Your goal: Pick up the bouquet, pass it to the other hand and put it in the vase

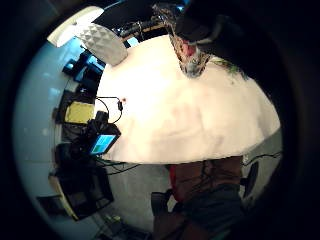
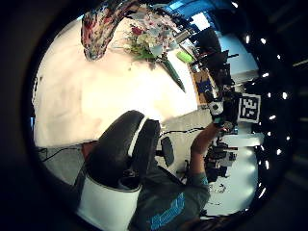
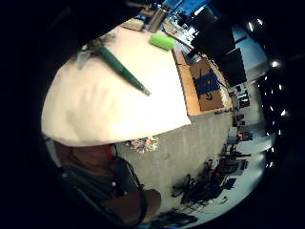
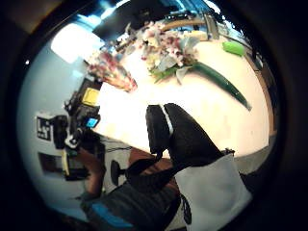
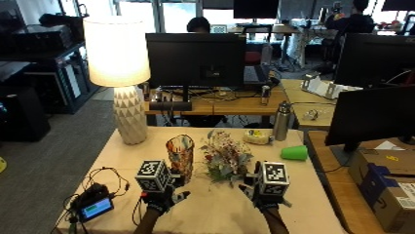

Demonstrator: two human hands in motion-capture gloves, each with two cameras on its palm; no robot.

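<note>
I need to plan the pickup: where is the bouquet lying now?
In the outside view the bouquet lies on the table, just right of the vase.

Table count, by kind.
One bouquet (image 5: 225, 158) at centre; one patterned vase (image 5: 180, 155) at its 9 o'clock; one lit lamp (image 5: 122, 73) at 10 o'clock; one green cup (image 5: 295, 152) at 3 o'clock; one metal bottle (image 5: 281, 121) at 1 o'clock; one small screen device (image 5: 95, 208) at 8 o'clock. Two gloved hands: left hand (image 5: 162, 198), right hand (image 5: 262, 197).
</note>
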